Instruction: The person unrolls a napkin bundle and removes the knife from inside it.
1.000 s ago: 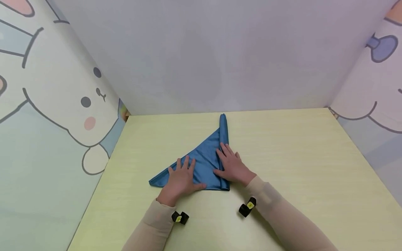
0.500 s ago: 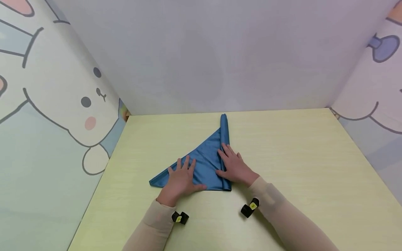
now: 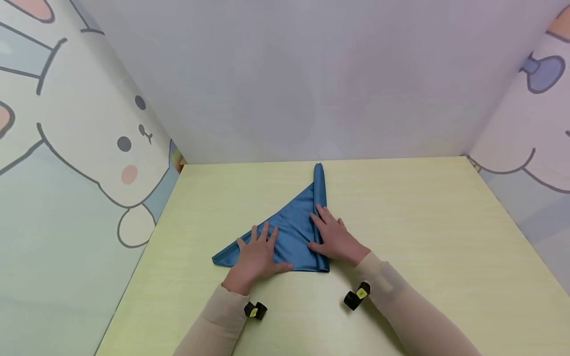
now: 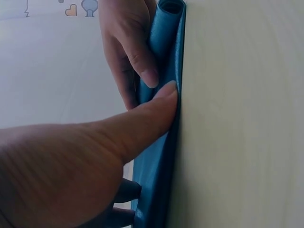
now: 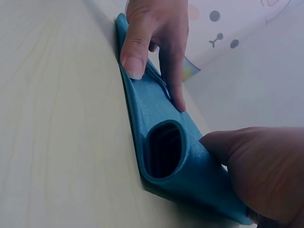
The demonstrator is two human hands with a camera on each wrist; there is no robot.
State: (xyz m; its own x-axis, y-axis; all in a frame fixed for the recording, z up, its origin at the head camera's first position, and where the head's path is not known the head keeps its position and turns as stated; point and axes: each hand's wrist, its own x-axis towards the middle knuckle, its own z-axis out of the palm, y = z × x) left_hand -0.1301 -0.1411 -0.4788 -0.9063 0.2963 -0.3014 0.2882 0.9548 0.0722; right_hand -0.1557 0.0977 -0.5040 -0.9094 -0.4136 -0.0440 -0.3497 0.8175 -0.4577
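A shiny blue cloth (image 3: 294, 227) lies on the table as a triangle, its right side wound into a long upright-running roll (image 3: 319, 185). With fingers spread, my left hand (image 3: 256, 257) presses the flat part of the cloth near its lower left. My right hand (image 3: 336, 238) lies along the roll, fingers extended over it and thumb on the flat cloth beside it. From the right wrist view, the roll's near end (image 5: 165, 149) shows a hollow, layered opening. In the left wrist view the left thumb (image 4: 147, 111) rests at the cloth's near edge.
The pale wooden table (image 3: 423, 222) stretches to both sides of the cloth. A plain back wall (image 3: 285, 84) meets its far edge. Side walls carry cartoon drawings. Small black devices (image 3: 256, 310) are worn at both wrists.
The roll and my right hand have shifted very slightly to the right. My left hand stays in place on the cloth.
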